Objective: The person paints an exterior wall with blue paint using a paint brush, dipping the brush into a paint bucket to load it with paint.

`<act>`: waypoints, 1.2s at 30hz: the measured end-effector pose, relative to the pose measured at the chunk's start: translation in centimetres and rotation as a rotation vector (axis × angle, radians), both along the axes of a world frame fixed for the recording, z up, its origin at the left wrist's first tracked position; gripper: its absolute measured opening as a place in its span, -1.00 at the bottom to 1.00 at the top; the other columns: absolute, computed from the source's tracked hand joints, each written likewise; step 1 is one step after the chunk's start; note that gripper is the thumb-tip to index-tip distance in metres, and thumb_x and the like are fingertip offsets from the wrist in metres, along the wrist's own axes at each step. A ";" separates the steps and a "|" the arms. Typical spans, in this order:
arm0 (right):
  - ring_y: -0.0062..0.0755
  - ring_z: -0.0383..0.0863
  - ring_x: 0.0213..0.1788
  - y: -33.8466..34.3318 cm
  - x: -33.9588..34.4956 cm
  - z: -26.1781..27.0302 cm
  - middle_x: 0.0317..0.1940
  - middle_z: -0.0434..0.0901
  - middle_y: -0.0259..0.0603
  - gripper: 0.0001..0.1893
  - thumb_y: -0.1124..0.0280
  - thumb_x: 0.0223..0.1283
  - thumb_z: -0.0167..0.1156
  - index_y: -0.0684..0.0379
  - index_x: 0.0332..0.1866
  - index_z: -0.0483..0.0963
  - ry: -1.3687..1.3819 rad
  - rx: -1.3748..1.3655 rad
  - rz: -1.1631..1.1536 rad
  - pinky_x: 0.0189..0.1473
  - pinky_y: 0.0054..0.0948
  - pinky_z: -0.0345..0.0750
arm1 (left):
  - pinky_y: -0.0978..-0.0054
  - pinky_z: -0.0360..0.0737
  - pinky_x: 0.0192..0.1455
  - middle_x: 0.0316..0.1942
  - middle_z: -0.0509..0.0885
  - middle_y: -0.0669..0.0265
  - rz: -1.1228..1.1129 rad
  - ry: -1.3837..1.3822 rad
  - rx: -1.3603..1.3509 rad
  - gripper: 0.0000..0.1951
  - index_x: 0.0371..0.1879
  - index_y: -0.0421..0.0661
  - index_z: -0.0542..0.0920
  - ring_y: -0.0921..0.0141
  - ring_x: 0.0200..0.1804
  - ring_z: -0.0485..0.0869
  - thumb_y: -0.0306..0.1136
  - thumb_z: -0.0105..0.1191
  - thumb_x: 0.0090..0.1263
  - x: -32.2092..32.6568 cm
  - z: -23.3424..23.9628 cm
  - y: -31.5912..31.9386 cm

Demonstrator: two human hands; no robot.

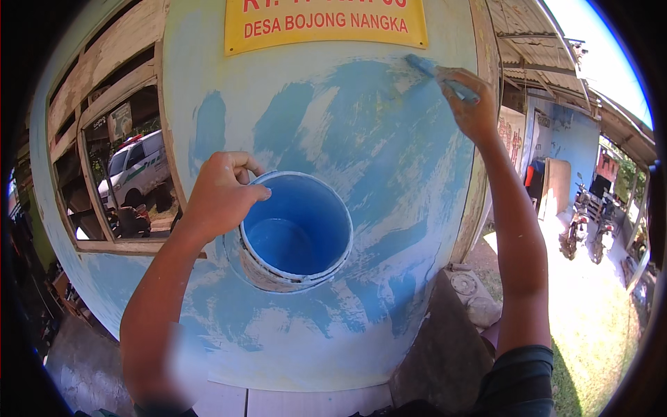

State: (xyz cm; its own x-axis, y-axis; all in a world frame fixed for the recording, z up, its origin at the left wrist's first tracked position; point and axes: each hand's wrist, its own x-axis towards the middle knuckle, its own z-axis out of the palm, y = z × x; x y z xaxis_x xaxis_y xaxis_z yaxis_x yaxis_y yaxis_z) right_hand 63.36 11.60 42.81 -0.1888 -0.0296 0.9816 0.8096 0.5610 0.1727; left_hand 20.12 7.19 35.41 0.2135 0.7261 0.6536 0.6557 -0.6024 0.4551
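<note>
My left hand (229, 193) grips the rim of a plastic paint bucket (297, 224), thumb inside and fingers at the outer edge. The bucket is tilted so that its blue inside and some blue paint at its bottom show. My right hand (469, 101) holds a paintbrush (423, 65) by its handle, up at the right. The brush's bristles lie against the wall (365, 135), just below a yellow sign (328, 26). Uneven strokes of darker blue cover much of the pale wall, with lighter patches between them.
A wooden-framed window (125, 172) is at the left, with a white van reflected or seen in its glass. A wooden post (471, 208) edges the wall at the right. Below it lie a stone-like block (464, 284) and a pale bag (484, 313). Motorcycles (576, 224) stand farther right.
</note>
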 end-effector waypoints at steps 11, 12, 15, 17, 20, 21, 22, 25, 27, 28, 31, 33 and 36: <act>-0.08 0.79 0.08 -2.8 -12.4 -12.5 0.13 0.74 -0.08 -0.71 0.53 0.05 0.47 0.12 -0.08 0.65 -0.451 -0.306 -0.121 0.04 -0.21 0.76 | 0.50 0.42 -0.42 -0.66 0.53 0.41 0.119 -0.102 -0.009 -0.80 -0.27 -0.24 0.74 0.56 -0.58 0.52 -0.50 0.37 0.11 -3.3 -2.1 -0.3; -0.07 0.80 0.00 -3.4 -11.9 -10.1 0.04 0.77 -0.05 -0.74 0.54 0.08 0.46 0.16 -0.09 0.67 -0.327 -0.409 0.009 0.01 -0.23 0.74 | 0.50 0.42 -0.42 -0.66 0.53 0.41 0.116 -0.097 -0.009 -0.80 -0.27 -0.24 0.74 0.56 -0.58 0.52 -0.50 0.37 0.11 -3.3 -2.2 -0.5; -0.01 0.80 -0.14 -3.3 -9.2 -3.8 -0.21 0.81 -0.01 -0.81 0.57 0.12 0.41 0.26 -0.13 0.70 -0.020 -0.471 0.063 -0.04 -0.29 0.70 | 0.50 0.39 -0.41 -0.67 0.51 0.42 0.126 -0.094 0.038 -0.81 -0.28 -0.23 0.74 0.57 -0.58 0.49 -0.50 0.37 0.11 -3.2 -2.2 -1.1; -0.04 0.80 -0.08 -2.6 -7.4 -2.5 -0.14 0.80 -0.03 -0.78 0.58 0.10 0.41 0.23 -0.11 0.70 -0.045 -0.331 0.076 -0.02 -0.28 0.72 | 0.50 0.38 -0.41 -0.67 0.49 0.43 0.142 -0.112 0.043 -0.82 -0.29 -0.22 0.74 0.58 -0.58 0.45 -0.50 0.37 0.11 -2.7 -2.3 -2.0; -0.10 0.80 0.04 -0.7 -8.8 -5.6 0.01 0.77 -0.06 -0.71 0.62 0.06 0.41 0.16 -0.06 0.68 -0.205 -0.060 -0.017 0.00 -0.27 0.75 | 0.48 0.37 -0.40 -0.68 0.47 0.44 0.179 -0.181 0.058 -0.83 -0.30 -0.21 0.74 0.58 -0.58 0.43 -0.49 0.37 0.11 -3.1 -4.0 -2.6; -0.13 0.79 0.10 -0.1 -9.6 -7.9 0.09 0.75 -0.08 -0.66 0.64 0.04 0.41 0.13 -0.04 0.67 -0.336 0.080 -0.140 0.01 -0.26 0.76 | 0.48 0.37 -0.40 -0.68 0.47 0.44 0.197 -0.189 0.049 -0.83 -0.30 -0.21 0.74 0.58 -0.58 0.43 -0.49 0.37 0.11 -3.3 -4.8 -2.5; -0.13 0.78 0.13 1.0 -10.2 -10.9 0.14 0.72 -0.09 -0.63 0.64 0.01 0.42 0.11 -0.02 0.66 -0.398 0.046 -0.193 0.01 -0.26 0.77 | 0.49 0.35 -0.41 -0.68 0.45 0.45 0.172 -0.219 0.077 -0.83 -0.30 -0.21 0.74 0.59 -0.58 0.41 -0.50 0.36 0.12 -3.7 -5.8 -2.3; -0.09 0.79 0.10 0.9 -12.5 -18.0 0.07 0.73 -0.11 -0.62 0.65 -0.04 0.43 0.12 -0.05 0.65 -0.526 -0.049 -0.189 -0.07 -0.28 0.78 | 0.53 0.30 -0.42 -0.66 0.42 0.48 0.144 -0.310 0.129 -0.84 -0.27 -0.22 0.73 0.63 -0.57 0.37 -0.54 0.34 0.15 -4.3 -8.9 -2.9; -0.07 0.80 0.06 -1.8 -13.9 -18.5 0.02 0.75 -0.09 -0.64 0.64 -0.05 0.43 0.12 -0.08 0.65 -0.500 -0.284 0.015 -0.10 -0.29 0.77 | 0.56 0.27 -0.43 -0.65 0.40 0.50 0.142 -0.367 0.150 -0.84 -0.26 -0.22 0.72 0.65 -0.56 0.35 -0.57 0.33 0.17 -3.9 -11.2 -3.2; -0.04 0.82 0.01 -3.7 -14.5 -18.0 -0.03 0.76 -0.08 -0.66 0.63 -0.05 0.44 0.13 -0.11 0.65 -0.450 -0.512 0.163 -0.14 -0.30 0.77 | 0.60 0.23 -0.43 -0.63 0.39 0.52 0.101 -0.440 0.167 -0.83 -0.23 -0.22 0.71 0.67 -0.55 0.33 -0.59 0.32 0.20 -3.3 -12.1 -3.3; -0.04 0.85 -0.10 -7.6 -17.4 -17.4 -0.12 0.77 -0.06 -0.70 0.64 -0.07 0.43 0.15 -0.15 0.66 -0.423 -0.531 0.363 -0.19 -0.32 0.77 | 0.64 0.18 -0.44 -0.62 0.38 0.56 0.127 -0.582 0.216 -0.82 -0.19 -0.21 0.70 0.70 -0.53 0.29 -0.63 0.30 0.24 -3.9 -15.4 -4.8; -0.05 0.85 -0.13 -8.7 -18.7 -17.5 -0.12 0.77 -0.05 -0.71 0.65 -0.08 0.42 0.18 -0.17 0.66 -0.463 -0.361 0.384 -0.19 -0.32 0.77 | 0.66 0.16 -0.44 -0.61 0.37 0.57 0.145 -0.656 0.252 -0.82 -0.18 -0.21 0.70 0.72 -0.53 0.28 -0.63 0.30 0.26 -3.8 -17.1 -5.5; -0.07 0.85 -0.17 -10.1 -19.8 -17.4 -0.13 0.77 -0.06 -0.71 0.66 -0.11 0.42 0.22 -0.19 0.68 -0.456 -0.147 0.416 -0.21 -0.33 0.77 | 0.65 0.12 -0.45 -0.61 0.37 0.58 0.202 -0.765 0.272 -0.83 -0.18 -0.20 0.68 0.72 -0.53 0.26 -0.63 0.30 0.27 -3.5 -19.5 -6.3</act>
State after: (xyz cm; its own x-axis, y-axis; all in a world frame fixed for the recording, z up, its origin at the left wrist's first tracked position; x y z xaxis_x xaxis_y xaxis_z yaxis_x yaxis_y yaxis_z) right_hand 43.55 1.51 25.39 -0.5907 -0.0613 0.8045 0.3820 0.8570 0.3458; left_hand 16.67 0.84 15.91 -0.4773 0.4990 0.7233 0.3323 -0.6595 0.6743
